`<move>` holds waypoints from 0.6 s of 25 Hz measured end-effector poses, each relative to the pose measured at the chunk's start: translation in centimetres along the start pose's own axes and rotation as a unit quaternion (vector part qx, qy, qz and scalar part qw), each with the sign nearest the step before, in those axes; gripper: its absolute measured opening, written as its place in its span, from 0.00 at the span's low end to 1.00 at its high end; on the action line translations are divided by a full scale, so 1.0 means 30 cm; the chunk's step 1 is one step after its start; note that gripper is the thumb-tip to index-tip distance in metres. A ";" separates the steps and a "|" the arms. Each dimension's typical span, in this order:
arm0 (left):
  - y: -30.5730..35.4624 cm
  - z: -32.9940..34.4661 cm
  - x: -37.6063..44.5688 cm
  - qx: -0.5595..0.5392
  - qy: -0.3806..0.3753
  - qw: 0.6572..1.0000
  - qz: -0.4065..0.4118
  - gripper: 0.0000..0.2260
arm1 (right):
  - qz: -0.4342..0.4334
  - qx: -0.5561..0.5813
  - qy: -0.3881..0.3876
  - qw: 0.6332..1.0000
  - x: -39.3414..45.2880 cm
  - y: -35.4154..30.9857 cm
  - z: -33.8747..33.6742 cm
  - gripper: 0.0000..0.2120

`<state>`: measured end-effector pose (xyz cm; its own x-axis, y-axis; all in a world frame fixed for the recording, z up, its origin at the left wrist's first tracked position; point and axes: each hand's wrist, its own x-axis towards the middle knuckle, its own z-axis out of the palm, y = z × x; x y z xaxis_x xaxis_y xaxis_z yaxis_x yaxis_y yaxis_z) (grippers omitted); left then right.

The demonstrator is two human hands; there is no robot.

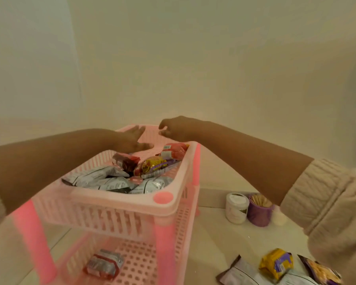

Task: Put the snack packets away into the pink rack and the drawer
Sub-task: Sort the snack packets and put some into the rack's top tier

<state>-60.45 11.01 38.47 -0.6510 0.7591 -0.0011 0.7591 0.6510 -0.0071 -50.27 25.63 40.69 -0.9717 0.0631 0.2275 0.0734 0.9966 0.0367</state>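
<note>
Both arms are stretched over the top tier of the pink rack (119, 204). The left hand (132, 138) is held flat with straight fingers above the far end of the tier, holding nothing. The right hand (173, 128) is seen with loosely curled fingers, nothing gripped. Silver packets (111, 182), a dark red packet (124, 162) and a gold packet (152, 165) are piled in the top tier. One red-and-silver packet (103, 264) lies on the lower tier. More packets (275, 264) lie on the floor (214, 243), near a white jar (235, 207) and a purple cup (259, 212).
</note>
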 end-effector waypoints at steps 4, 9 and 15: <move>0.206 -0.082 -0.068 -0.039 0.101 0.991 0.083 0.34 | -0.009 0.017 0.086 0.996 -0.154 0.006 -0.102 0.17; 0.541 -0.047 -0.152 -0.012 0.211 0.973 0.091 0.34 | 0.052 0.025 0.155 0.986 -0.394 0.095 -0.164 0.13; 0.867 0.049 -0.211 -0.104 0.202 0.963 0.145 0.33 | 0.121 0.078 0.144 0.979 -0.704 0.267 -0.110 0.12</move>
<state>-36.59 23.12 36.82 -0.3877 0.8221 0.4169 0.9208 0.3659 0.1348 -28.42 32.10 39.38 -0.8246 0.3037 0.4773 0.2364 0.9515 -0.1971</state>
